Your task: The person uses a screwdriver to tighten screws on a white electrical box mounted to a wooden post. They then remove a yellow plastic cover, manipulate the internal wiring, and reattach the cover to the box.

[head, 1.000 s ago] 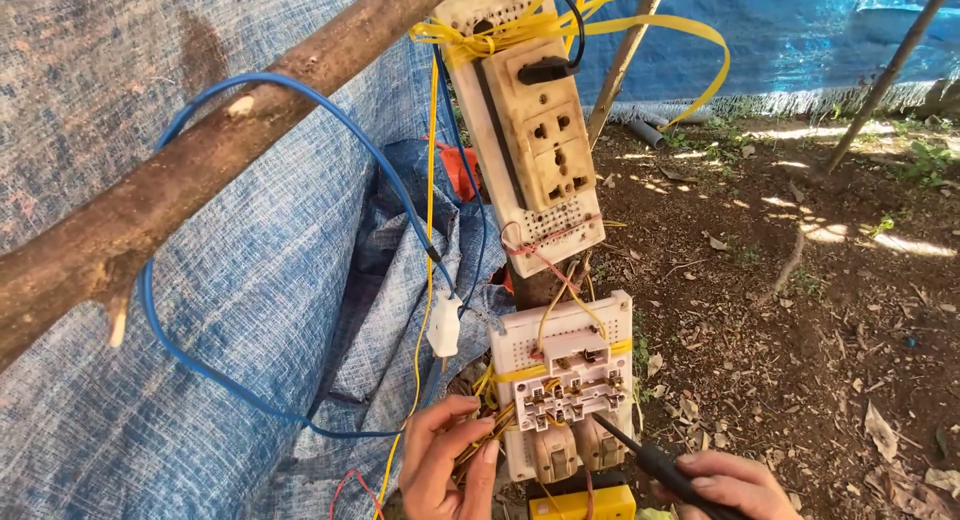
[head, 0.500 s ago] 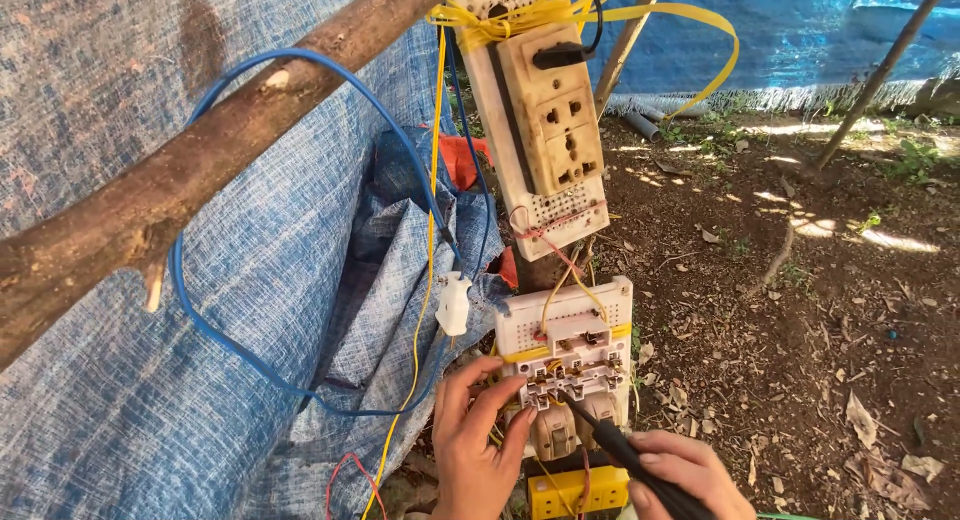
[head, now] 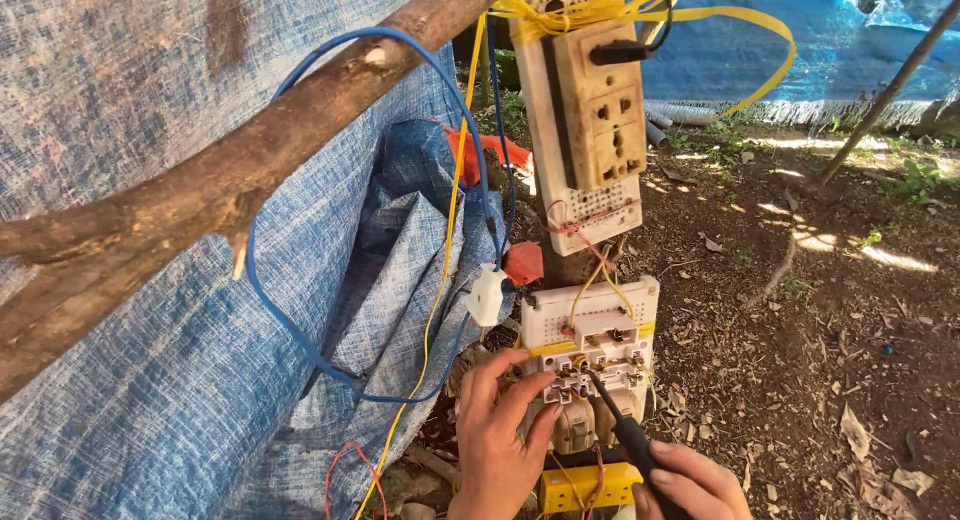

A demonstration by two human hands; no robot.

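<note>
The right hand (head: 690, 480) is clenched round the black handle of a screwdriver (head: 625, 425), its thin shaft angled up and left so the tip rests on a terminal at the back of a white switch block (head: 590, 365); the left hand (head: 495, 430) holds nothing closed in it, its fingers (head: 520, 390) spread and pressed against the block's left edge to steady it. The block sits low on a post, just beneath a perforated white board (head: 590, 315) with short yellow and red leads running into it; a second, grimy socket panel (head: 600, 115) is strapped higher up with yellow tape (head: 740, 25). A blue cable (head: 300, 320) loops across the blue tarpaulin (head: 150, 380) to the left, under a bare branch (head: 230, 180) (a yellow wire hangs alongside it).

The step in hand looks like work on a terminal screw; whether it is being tightened or loosened cannot be told. The next move likely calls for a straight, firm bearing of the tip in the screw head, the left fingers kept clear of bare metal.
</note>
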